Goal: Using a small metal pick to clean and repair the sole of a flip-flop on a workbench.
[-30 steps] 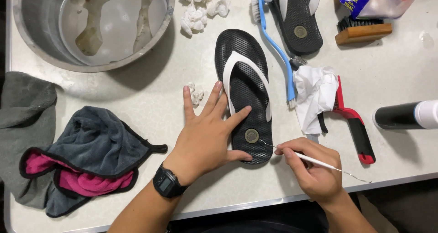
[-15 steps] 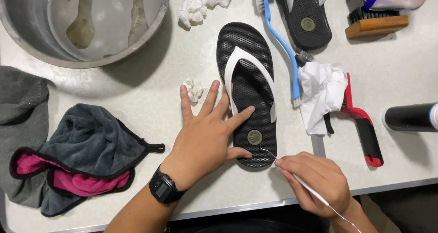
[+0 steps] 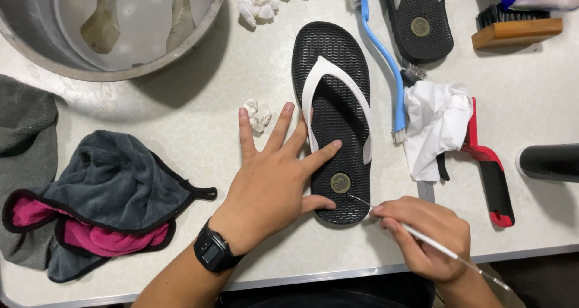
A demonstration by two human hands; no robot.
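Note:
A black flip-flop (image 3: 338, 85) with white straps lies sole-up side showing on the pale table (image 3: 199, 139). My left hand (image 3: 277, 175), with a black watch on the wrist, lies flat against its heel, index finger and thumb resting on the footbed. My right hand (image 3: 425, 238) pinches a thin white-handled pick tool (image 3: 434, 243); its fine metal tip touches the heel beside a round olive emblem (image 3: 340, 182).
A metal basin (image 3: 120, 31) of cloudy water stands top left. Grey and pink cloths (image 3: 102, 199) lie at left. A blue brush (image 3: 383, 55), crumpled tissue (image 3: 437, 127), red-handled tool (image 3: 491, 175), second flip-flop (image 3: 419, 18), wooden brush (image 3: 515, 31) and black cylinder (image 3: 552, 162) sit at right.
The view has shifted slightly. My right hand has drawn the pick a little down and right, its tip staying at the heel. My left hand holds still on the flip-flop.

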